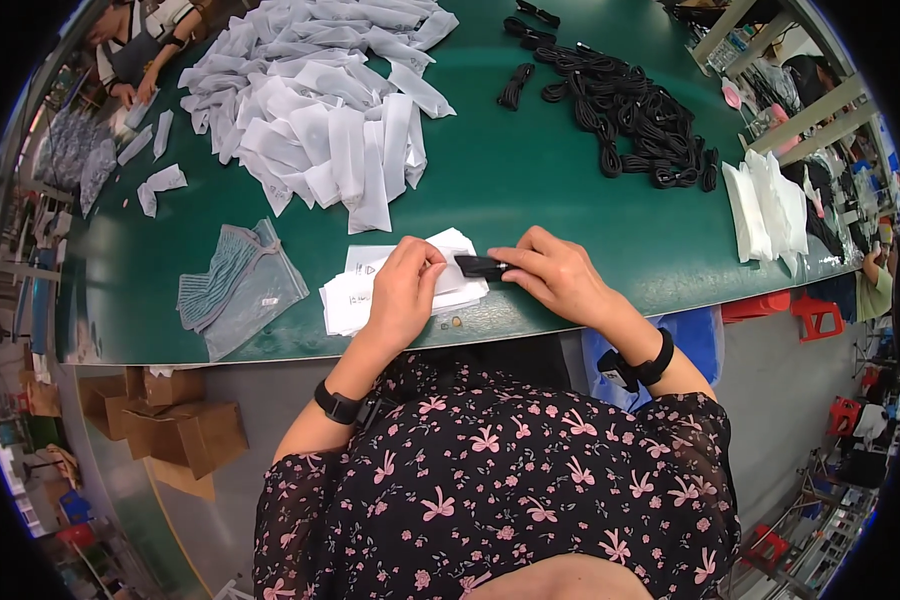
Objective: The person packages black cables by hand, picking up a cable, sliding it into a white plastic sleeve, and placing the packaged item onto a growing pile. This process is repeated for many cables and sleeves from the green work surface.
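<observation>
My left hand (404, 288) has its thumb and fingers pinched together at the top of a stack of flat white bags (348, 303) near the table's front edge. It seems to grip the edge of the uppermost bag. From the right, my right hand (560, 275) holds a coiled black cable (478, 266) between thumb and fingers. The cable's far end is at the bag's mouth; whether it is inside, I cannot tell. A clear plastic bag with a blue-grey striped cloth mask (228, 275) lies left of the stack.
A big heap of filled white bags (320, 110) covers the table's far left. Several bundled black cables (635, 115) lie far right. White packets (765, 210) rest at the right edge. Across the far left corner, another person's hands (135, 92) handle bags. Cardboard boxes (185, 425) stand on the floor.
</observation>
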{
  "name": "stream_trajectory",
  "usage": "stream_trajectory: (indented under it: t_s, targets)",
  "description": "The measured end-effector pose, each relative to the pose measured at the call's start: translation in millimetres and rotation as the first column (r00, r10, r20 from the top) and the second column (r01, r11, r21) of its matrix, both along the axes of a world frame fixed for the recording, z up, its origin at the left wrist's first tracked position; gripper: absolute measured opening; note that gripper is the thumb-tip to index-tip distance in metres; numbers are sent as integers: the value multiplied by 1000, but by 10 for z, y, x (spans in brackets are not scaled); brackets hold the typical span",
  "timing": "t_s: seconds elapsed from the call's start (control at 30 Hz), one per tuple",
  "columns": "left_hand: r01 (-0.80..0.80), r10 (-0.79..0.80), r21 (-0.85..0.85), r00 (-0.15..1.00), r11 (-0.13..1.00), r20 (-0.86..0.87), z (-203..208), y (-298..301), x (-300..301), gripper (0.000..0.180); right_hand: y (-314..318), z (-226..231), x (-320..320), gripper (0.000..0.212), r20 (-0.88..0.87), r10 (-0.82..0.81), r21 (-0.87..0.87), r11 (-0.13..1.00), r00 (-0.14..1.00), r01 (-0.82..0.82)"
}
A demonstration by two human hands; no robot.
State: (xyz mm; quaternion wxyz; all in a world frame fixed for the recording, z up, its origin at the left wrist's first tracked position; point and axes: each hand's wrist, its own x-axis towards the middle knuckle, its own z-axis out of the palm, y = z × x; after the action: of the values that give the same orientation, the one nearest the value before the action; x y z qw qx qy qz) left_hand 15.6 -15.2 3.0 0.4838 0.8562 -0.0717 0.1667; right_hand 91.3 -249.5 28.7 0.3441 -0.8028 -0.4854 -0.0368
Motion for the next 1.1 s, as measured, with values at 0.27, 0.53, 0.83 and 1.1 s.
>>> stream_trajectory:
  t_s: [0.27, 0.53, 0.83, 1.1]
  targets:
    - [-57, 45, -82, 989, 995, -138, -45, 33, -21, 7, 15, 48, -29, 34, 152, -63, -9, 998, 986, 65]
    - [82, -103, 139, 983, 987, 151, 75, -10, 52, 10, 146, -278, 8, 24, -776, -111, 59, 967, 621, 247]
    - [48, -63, 123, 990, 991, 125, 237, 71, 212, 9, 337, -111, 11, 29, -174, 53, 248, 969, 983, -8]
    - [55, -189, -827, 980, 559, -62, 499, 636, 702, 16, 540, 182, 552, 35, -198, -79, 379, 913, 977, 151]
